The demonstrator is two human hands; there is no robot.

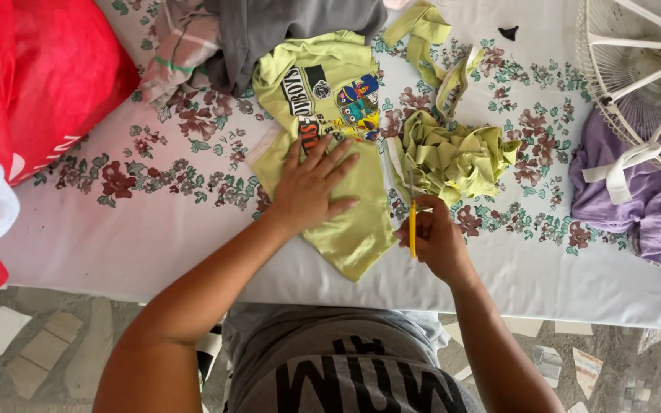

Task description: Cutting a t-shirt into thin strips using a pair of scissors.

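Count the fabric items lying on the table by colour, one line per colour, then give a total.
Lime-green: 3 — printed T-shirt, heap of cut strips, loose strip
Grey garment: 1
Plaid cloth: 1
Purple garment: 1
Total: 6

Head view, steeply down, close
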